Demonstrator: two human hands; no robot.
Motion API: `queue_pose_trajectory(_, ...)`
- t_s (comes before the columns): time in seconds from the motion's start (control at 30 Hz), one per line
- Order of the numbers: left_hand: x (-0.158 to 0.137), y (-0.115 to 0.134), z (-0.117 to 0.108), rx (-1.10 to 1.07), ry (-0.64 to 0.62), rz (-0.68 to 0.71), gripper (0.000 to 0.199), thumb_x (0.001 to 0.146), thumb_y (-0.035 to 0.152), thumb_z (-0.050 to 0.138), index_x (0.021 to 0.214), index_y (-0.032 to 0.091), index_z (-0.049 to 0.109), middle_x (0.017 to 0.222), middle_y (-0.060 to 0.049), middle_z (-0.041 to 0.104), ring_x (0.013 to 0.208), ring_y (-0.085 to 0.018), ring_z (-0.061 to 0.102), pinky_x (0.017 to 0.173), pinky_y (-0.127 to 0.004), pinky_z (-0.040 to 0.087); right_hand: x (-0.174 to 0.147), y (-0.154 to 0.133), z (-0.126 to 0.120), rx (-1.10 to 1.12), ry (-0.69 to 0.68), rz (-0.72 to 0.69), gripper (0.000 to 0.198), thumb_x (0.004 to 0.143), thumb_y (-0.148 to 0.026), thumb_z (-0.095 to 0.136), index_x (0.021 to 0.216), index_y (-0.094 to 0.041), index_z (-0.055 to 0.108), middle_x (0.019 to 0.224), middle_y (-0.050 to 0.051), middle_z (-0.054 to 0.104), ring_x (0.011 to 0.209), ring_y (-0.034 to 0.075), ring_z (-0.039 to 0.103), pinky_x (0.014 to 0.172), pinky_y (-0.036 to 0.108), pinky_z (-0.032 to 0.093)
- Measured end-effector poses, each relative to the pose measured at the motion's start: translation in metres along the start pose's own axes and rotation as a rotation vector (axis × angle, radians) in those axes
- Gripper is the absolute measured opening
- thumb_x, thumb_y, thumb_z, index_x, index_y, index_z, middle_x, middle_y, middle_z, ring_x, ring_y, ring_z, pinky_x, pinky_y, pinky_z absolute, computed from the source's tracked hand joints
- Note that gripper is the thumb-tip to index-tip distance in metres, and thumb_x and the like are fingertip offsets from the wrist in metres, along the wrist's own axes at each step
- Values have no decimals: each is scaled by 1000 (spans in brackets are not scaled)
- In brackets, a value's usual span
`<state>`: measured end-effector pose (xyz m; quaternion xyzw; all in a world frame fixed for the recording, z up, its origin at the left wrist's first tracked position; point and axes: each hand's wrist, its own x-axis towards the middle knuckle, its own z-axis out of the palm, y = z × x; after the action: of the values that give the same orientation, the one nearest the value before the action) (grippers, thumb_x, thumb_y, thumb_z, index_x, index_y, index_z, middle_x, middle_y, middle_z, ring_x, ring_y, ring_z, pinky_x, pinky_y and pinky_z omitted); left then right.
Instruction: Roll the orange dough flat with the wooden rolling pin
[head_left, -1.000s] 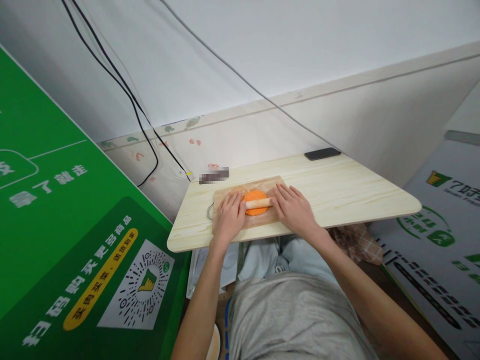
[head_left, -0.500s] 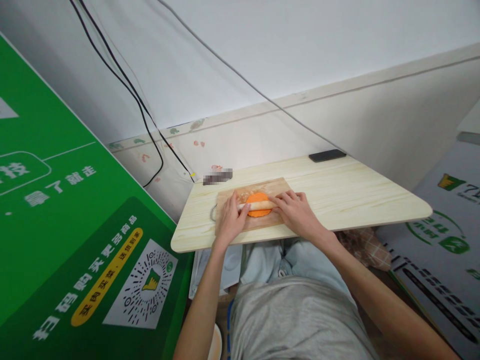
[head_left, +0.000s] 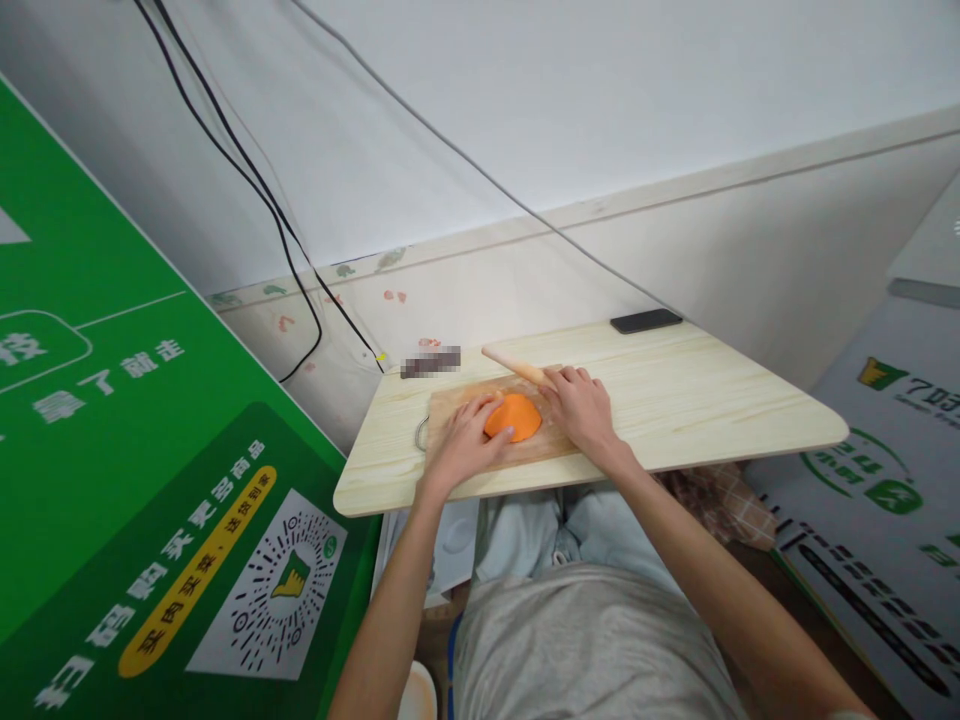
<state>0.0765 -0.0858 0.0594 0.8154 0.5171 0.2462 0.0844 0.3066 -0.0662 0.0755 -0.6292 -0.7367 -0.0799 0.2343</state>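
Observation:
A flat round of orange dough (head_left: 514, 418) lies on the wooden cutting board (head_left: 525, 458). My left hand (head_left: 471, 440) is at its left side, the fingers on the far-left edge and the thumb on the near edge, taking hold of it. In my right hand (head_left: 581, 408) is a wooden rolling pin (head_left: 517, 364), gripped by its right end. The pin's free end points up and to the left, off the dough and over the back of the board. My right palm and the gripped end of the pin are partly hidden by the fingers.
The board rests on a pale wood-grain table (head_left: 720, 400) against the wall. A black phone (head_left: 646, 321) lies at the back, and a blurred dark object (head_left: 430, 362) at the back left. A green printed panel (head_left: 150, 420) stands left; cables (head_left: 277, 205) hang along the wall.
My right hand has lifted the rolling pin off the dough and tilted it toward the back. My left hand has let go of the pin and moved onto the dough's edge.

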Motion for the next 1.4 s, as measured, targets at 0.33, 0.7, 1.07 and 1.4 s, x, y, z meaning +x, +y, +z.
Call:
queue_pose_trajectory(0.33,7,14,16,68,16,6,57,96,59,73,143,27,70,158,-10,60,146,-33,55,130,-51,39,-9,-8,-2,-39,-101,-58,35,112,-29,49,136,-20,73,133,15,76,125,32,63,94,40,44)
queue_pose_trajectory(0.7,6,14,15,45,30,28,50,98,54,73,141,29,73,161,-7,62,148,-31,55,130,-50,38,-14,-4,0,123,-82,-105,43,104,-20,53,143,-20,72,135,12,76,126,30,63,90,34,53)
queue_pose_trajectory(1.07,3,15,15,87,45,41,49,101,55,69,143,30,73,160,-7,63,149,-33,56,130,-52,38,-9,0,6,180,-67,-179,43,102,-17,53,139,-14,74,127,17,76,121,33,63,96,40,55)
queue_pose_trajectory(1.4,5,11,18,79,33,49,50,102,56,66,144,29,72,161,-8,62,151,-32,54,132,-54,34,-7,4,8,171,-58,-287,40,102,-14,52,136,-11,74,122,18,73,116,32,62,103,40,52)
